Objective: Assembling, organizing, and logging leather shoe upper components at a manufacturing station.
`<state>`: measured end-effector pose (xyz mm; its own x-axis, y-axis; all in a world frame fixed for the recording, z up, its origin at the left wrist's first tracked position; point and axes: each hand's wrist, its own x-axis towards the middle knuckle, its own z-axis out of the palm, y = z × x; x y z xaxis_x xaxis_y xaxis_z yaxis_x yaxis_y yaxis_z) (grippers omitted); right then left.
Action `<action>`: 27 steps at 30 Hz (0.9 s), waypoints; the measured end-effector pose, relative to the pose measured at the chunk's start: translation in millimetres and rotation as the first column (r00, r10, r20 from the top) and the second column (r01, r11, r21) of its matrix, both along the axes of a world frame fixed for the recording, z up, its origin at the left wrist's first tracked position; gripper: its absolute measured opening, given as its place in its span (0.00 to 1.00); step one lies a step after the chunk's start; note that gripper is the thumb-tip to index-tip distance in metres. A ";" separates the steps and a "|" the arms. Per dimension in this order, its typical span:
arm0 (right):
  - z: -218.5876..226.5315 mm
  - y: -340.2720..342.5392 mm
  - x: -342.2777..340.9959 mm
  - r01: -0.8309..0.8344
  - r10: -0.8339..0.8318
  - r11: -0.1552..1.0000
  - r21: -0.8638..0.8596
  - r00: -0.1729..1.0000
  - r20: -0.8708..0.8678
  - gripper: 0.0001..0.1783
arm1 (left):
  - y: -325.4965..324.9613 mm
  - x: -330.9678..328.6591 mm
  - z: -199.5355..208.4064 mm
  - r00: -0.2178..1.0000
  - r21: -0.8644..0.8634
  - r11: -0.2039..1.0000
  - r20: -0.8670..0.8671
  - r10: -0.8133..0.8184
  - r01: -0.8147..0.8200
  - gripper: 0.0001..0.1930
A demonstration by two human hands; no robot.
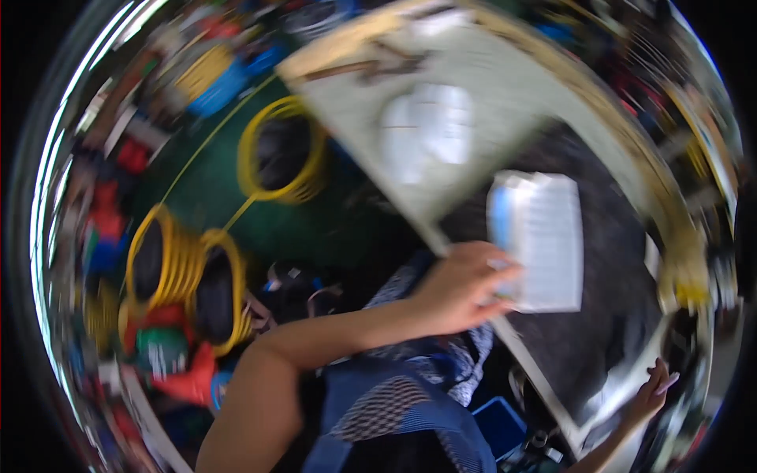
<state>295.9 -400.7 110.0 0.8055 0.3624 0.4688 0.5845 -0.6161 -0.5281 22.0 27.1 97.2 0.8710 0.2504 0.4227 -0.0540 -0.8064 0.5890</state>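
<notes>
My left hand [465,285] reaches across from the lower left, its fingers closed on the left edge of an open notebook [548,244]. The white page carries lines of writing, and a blue strip shows along its left side. Beneath it lies a dark mat [583,347] on the worktable. My right hand [650,392] is low at the right, beside the table's near corner. Its fingers are bent around a slim pale pink thing [668,384], too blurred to name. Motion smears much of the picture.
White rounded packets [430,126] and brown metal-looking tools [371,67] lie on the pale worktable [505,87] farther back. Coils of yellow hose [169,256] stand on the green floor at left. A blue tray [501,426] sits below the table's near edge.
</notes>
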 end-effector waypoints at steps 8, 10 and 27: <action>-33.1 246.2 38.9 -0.339 0.462 0.868 0.364 0.278 -0.842 0.20 | -29.9 13.6 -63.3 0.910 -0.092 0.987 0.384 0.156 -0.131 0.22; -23.5 253.0 46.9 -0.532 0.502 0.806 0.259 0.382 -0.776 0.19 | -30.7 27.2 -79.6 0.867 -0.109 0.990 0.482 0.129 -0.087 0.24; 57.8 625.3 -241.2 -0.794 0.221 0.529 -0.301 0.471 -0.854 0.24 | 210.6 -168.5 -78.6 0.834 -0.887 -0.210 0.272 0.480 0.411 0.26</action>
